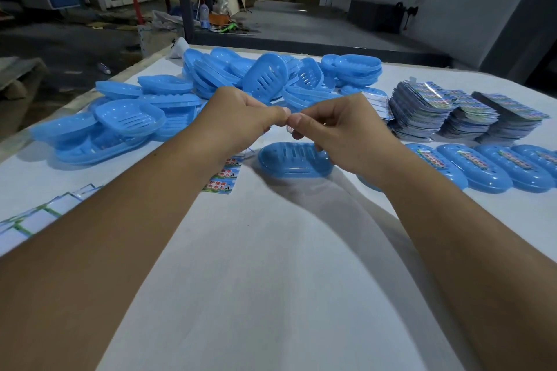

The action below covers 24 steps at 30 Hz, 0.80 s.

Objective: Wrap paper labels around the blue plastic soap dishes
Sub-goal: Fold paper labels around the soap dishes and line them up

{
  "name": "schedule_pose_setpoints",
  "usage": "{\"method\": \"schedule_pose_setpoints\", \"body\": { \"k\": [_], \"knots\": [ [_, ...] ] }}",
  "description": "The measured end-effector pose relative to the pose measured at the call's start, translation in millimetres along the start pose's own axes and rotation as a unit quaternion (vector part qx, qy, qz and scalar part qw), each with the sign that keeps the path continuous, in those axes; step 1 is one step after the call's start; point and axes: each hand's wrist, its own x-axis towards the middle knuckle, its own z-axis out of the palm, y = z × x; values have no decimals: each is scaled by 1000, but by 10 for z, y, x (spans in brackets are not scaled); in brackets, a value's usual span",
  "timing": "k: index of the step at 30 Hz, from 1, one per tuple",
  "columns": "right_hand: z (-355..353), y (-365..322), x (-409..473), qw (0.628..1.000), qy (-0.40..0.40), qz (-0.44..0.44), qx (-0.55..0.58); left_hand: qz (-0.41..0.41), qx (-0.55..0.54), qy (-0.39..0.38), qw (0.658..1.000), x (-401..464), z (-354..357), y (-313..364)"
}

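Fingertips of both hands meet above a bare blue soap dish (295, 163) that lies on the white tabletop (271, 265), in front of the person. The left hand (238, 120) and the right hand (337, 129) each have thumb and forefinger pinched together, and a small scrap of printed paper (290, 129) shows between them; most of it is hidden, so I cannot tell whether it is a whole label or only a backing being peeled. Each grip is clamped on that scrap.

To do this step well, I judge the hands should keep the paper taut and level, centre it across the middle of the dish, and draw both ends down evenly so the band sits square, like the bands on the finished dishes.

Counted: one dish under the hands. Four finished dishes (482, 169), each with a label across its top, stand in a row to the right, the last cut off by the frame edge. One loose label (224, 175) lies flat just left of the bare dish. Spare labels (446, 114) stand in three leaning stacks at the far right, too many to count. The unwrapped dishes (211, 84) are heaped across the far side, well over a dozen, overlapping too much for an exact number. Pale sheets (39, 217) lie at the left edge.
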Motion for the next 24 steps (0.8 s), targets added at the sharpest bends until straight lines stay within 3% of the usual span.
{"method": "schedule_pose_setpoints", "body": {
  "k": [6, 24],
  "knots": [
    [-74, 58, 39, 993, 67, 91, -37, -9, -8, 31, 999, 7, 9, 9],
    [-119, 7, 45, 983, 63, 168, 37, -11, 6, 5, 1000, 47, 40, -54]
  ]
}}
